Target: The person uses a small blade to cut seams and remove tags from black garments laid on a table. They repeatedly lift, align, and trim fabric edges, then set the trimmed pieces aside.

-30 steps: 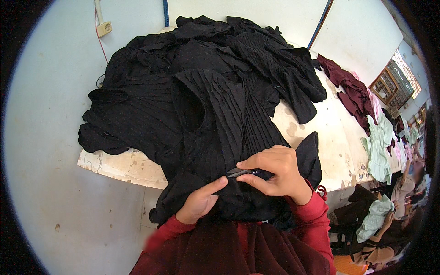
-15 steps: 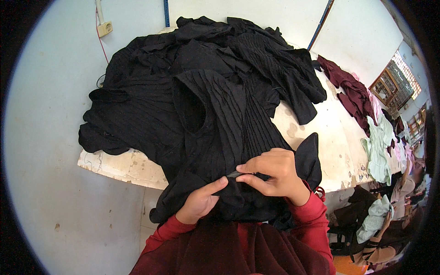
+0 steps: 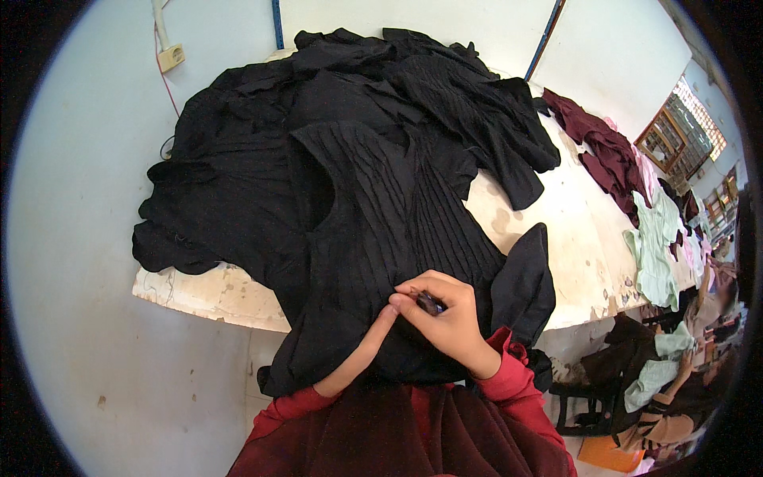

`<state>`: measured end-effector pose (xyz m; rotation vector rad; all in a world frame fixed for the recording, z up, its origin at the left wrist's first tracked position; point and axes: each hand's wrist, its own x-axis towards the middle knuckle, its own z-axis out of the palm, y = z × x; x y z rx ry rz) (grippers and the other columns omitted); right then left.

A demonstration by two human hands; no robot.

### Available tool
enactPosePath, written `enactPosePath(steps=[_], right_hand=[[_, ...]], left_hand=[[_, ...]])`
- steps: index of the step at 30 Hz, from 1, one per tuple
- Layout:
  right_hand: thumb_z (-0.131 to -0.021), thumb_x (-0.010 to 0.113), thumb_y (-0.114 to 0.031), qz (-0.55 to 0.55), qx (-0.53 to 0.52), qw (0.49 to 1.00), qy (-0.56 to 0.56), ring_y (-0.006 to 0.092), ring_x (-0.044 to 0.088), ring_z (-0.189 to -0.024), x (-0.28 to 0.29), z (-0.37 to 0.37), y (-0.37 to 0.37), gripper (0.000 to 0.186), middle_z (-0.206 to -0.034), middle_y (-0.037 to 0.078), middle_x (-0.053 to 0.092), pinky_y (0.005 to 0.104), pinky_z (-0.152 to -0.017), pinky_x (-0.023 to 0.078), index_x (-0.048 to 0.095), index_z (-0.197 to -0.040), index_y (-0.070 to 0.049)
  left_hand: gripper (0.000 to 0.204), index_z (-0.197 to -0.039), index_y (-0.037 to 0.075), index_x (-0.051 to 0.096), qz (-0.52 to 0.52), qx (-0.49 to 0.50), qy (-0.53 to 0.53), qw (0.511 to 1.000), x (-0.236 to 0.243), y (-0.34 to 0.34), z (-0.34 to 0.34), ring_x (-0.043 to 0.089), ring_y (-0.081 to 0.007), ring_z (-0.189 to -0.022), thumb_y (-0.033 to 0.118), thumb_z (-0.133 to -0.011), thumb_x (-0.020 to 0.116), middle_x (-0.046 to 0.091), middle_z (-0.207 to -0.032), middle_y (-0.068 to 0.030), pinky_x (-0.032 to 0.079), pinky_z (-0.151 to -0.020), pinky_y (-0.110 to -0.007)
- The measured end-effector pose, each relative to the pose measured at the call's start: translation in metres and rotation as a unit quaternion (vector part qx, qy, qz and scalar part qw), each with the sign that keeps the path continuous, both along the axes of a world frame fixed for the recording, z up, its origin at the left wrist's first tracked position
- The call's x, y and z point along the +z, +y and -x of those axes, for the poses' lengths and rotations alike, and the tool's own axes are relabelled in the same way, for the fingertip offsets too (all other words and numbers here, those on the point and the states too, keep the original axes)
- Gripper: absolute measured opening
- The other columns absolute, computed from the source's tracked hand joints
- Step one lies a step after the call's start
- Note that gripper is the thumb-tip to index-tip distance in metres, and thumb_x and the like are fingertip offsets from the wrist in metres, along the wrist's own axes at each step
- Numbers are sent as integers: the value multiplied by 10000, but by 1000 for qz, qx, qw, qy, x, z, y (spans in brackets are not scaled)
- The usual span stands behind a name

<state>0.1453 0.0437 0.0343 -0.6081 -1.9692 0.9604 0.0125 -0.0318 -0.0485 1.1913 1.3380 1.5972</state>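
Note:
A black pleated garment point(image 3: 366, 199), with an open neck or armhole, is spread over the near edge of the pale worn table point(image 3: 572, 238). My right hand point(image 3: 445, 326) is closed around small snips point(image 3: 429, 302); only their dark part shows between the fingers, the blades mostly hidden. My left hand point(image 3: 366, 346) is on the garment, its fingertip meeting the right thumb at the pleats; what it grips is hidden by the fingers and cloth.
A heap of black garments point(image 3: 350, 71) covers the back of the table. Maroon point(image 3: 604, 151) and mint point(image 3: 656, 246) garments lie to the right. A co-worker's arm point(image 3: 675, 381) holds mint cloth at lower right. A socket point(image 3: 171, 57) is on the left wall.
My right hand has moved left and turned, hiding the snips' blades. My left hand has moved up to meet its fingertips. The view has shifted slightly.

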Motion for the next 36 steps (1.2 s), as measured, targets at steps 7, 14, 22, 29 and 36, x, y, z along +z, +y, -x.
enactPosePath(steps=[7, 14, 22, 29, 36], right_hand=[[-843, 688, -128, 502, 142, 835, 178, 6, 284, -467, -9, -8, 12, 151, -628, -89, 429, 208, -435, 199, 598, -952, -73], [-790, 730, -125, 102, 18, 990, 95, 106, 554, -670, -8, -10, 14, 288, -799, 0, 615, 230, -595, 413, 630, -1037, -14], [-720, 763, -160, -149, -12, 987, -52, 204, 678, -697, 24, -33, 12, 284, -868, 108, 693, 278, -608, 505, 670, -963, -45], [-716, 765, -158, -31, 26, 995, 93, 193, 652, -641, 21, -21, 7, 285, -784, 75, 668, 260, -574, 480, 667, -957, -42], [-690, 778, -187, -199, -55, 976, -69, 194, 612, -569, 32, -22, 1, 283, -713, 61, 652, 272, -514, 441, 674, -926, -70]], left_hand=[[377, -1228, -23, 532, -8, -99, -376, 921, 28, -9, -2, 540, -199, -1123, 78, -876, 624, 560, -1237, -107, 392, -995, -314], [386, -1261, -17, 498, 30, -53, -427, 902, 30, -9, -3, 504, -205, -1169, -2, -884, 580, 525, -1277, -105, 348, -1047, -331], [341, -1224, -2, 530, -4, -81, -460, 884, 33, -10, -4, 523, -192, -1137, 3, -887, 581, 547, -1243, -95, 384, -1014, -321], [329, -1199, 1, 550, 17, -59, -407, 911, 35, -9, -11, 548, -185, -1082, 40, -879, 616, 565, -1202, -86, 402, -987, -309], [386, -1296, 3, 471, 53, -66, -289, 954, 41, -13, -9, 480, -218, -1198, 72, -919, 522, 520, -1281, -108, 318, -1063, -366]])
